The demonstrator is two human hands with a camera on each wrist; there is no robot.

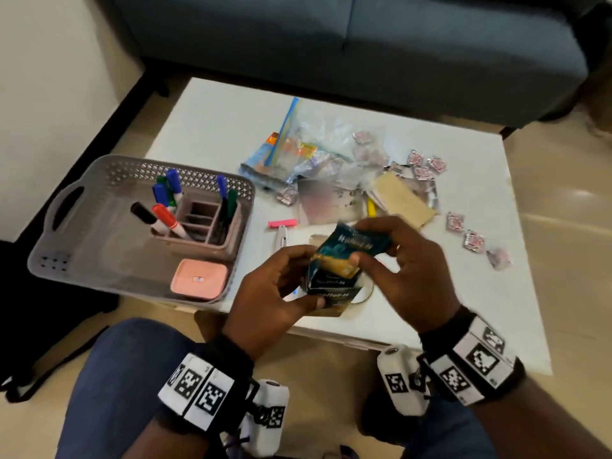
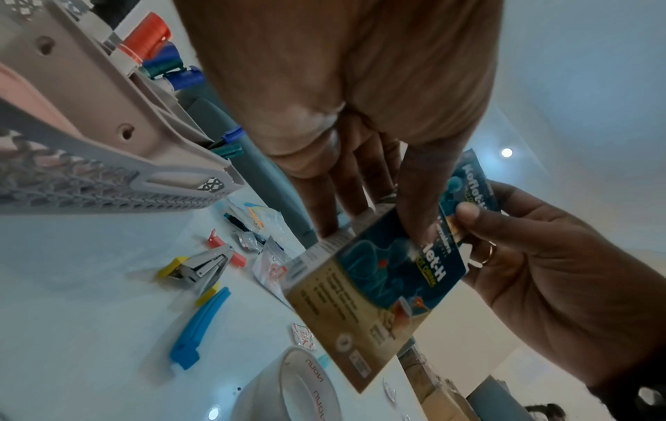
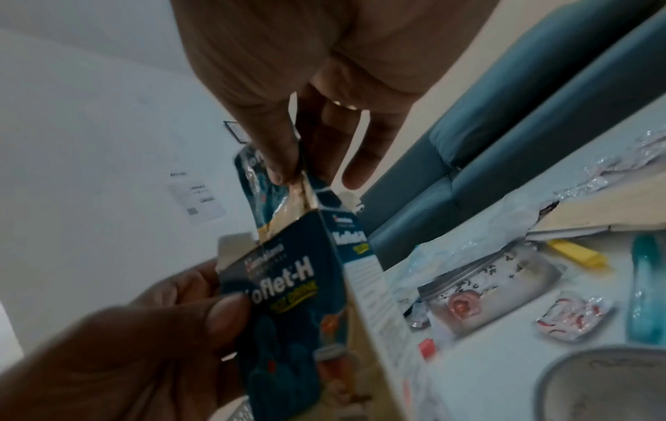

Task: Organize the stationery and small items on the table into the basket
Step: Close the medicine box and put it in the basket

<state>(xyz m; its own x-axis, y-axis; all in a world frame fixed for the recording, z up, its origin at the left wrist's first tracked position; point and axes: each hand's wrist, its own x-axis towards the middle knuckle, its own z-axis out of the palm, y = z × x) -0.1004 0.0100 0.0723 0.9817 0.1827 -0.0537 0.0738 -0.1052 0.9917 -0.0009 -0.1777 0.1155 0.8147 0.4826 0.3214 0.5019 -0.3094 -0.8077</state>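
Observation:
My left hand (image 1: 311, 279) grips a dark blue and tan Koflet-H carton (image 1: 334, 289) above the table's near edge, thumb on its front. The carton's (image 3: 288, 313) top flaps stand open. My right hand (image 1: 361, 241) pinches a matching blue sachet (image 1: 351, 243) at the carton's open mouth; the sachet's (image 3: 263, 182) lower end sits inside the opening. To the left, the grey perforated basket (image 1: 82, 170) holds a pen organizer (image 1: 205, 226) with several markers and a pink case (image 1: 198, 279).
On the white table (image 1: 215, 127) lie a zip bag (image 1: 298, 150) of small items, scattered sweet wrappers (image 1: 427, 167), a tan card (image 1: 404, 200), a pink razor (image 1: 281, 223), a stapler (image 2: 202, 265), a blue clip (image 2: 198, 327) and a tape roll (image 2: 288, 393). A blue sofa (image 1: 331, 44) stands behind.

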